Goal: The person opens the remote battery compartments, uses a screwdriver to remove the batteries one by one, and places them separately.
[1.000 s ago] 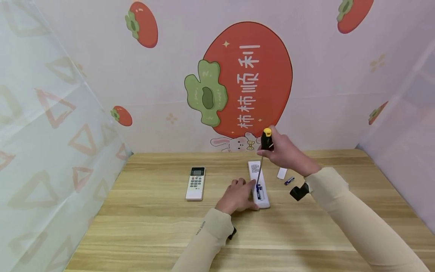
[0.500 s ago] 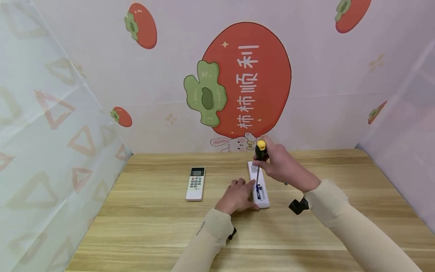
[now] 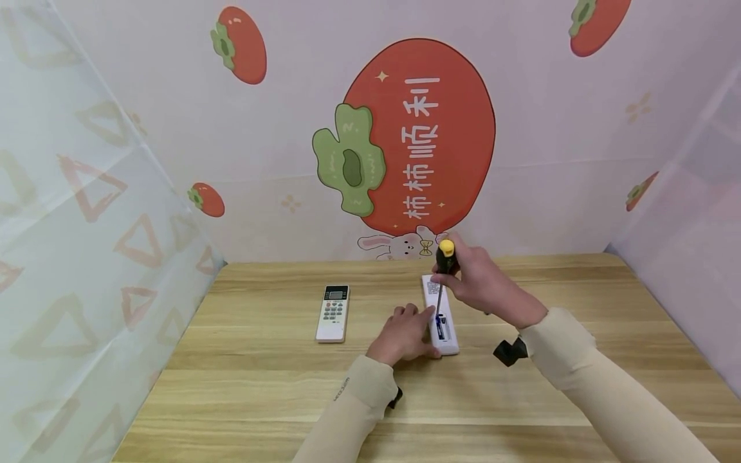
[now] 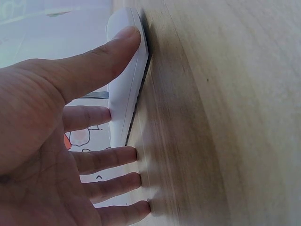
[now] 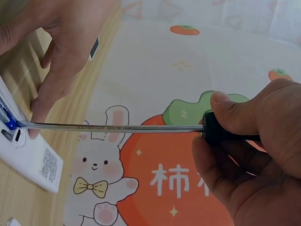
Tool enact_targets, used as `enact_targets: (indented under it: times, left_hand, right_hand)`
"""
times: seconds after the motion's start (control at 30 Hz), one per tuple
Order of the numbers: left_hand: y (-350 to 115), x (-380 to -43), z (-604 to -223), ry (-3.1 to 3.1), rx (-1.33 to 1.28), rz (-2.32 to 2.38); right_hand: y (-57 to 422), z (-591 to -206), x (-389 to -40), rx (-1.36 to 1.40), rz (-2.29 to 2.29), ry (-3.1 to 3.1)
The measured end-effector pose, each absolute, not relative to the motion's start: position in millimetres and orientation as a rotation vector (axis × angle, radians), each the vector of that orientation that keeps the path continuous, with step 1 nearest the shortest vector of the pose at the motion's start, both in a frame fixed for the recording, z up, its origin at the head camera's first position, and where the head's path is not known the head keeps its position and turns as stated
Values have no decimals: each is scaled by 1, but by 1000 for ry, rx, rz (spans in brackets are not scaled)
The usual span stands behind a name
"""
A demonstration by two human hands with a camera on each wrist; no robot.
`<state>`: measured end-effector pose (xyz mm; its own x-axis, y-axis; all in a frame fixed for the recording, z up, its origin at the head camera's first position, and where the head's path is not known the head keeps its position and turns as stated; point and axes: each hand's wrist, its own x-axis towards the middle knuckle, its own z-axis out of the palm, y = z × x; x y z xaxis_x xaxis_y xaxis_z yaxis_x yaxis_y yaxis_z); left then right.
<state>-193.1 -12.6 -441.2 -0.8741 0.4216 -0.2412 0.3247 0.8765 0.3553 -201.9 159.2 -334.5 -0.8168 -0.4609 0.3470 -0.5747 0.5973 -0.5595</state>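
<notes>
A white remote control (image 3: 450,347) lies back side up on the table, its battery compartment uncovered with a blue battery (image 5: 6,117) inside. My left hand (image 3: 402,334) steadies it: the thumb presses its near end and the straight index finger touches its side. In the left wrist view the other fingertips rest around the table surface. My right hand (image 3: 480,283) grips the black handle of a screwdriver (image 5: 155,128) with a yellow cap. The steel shaft slopes down into the compartment, its tip right at the battery's end.
Another white remote control (image 3: 332,321), keypad up, lies on the wooden table (image 3: 249,399) to the left. A loose blue battery (image 3: 487,313) peeks out under my right wrist, mostly hidden. A wall printed with persimmons (image 3: 440,141) stands behind the table.
My right hand has lowered and shifted left with the screwdriver, then stayed almost still. It now covers the small white piece and most of the loose battery. My left hand has not moved.
</notes>
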Motion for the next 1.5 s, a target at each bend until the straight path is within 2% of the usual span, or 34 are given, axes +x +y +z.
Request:
enact_targets:
  times: [0.33,0.97,1.5]
  left_hand:
    - [-12,-193,-441,2730,562,451]
    - [-11,-194,-440,2731,557,462]
    - [-12,-193,-442,2729,556,470]
  right_hand:
    - [165,-332,-217,841,1065,-2672]
    - [182,-332,-241,626,1131,-2790]
    - [188,-335,-237,595,1155,-2781]
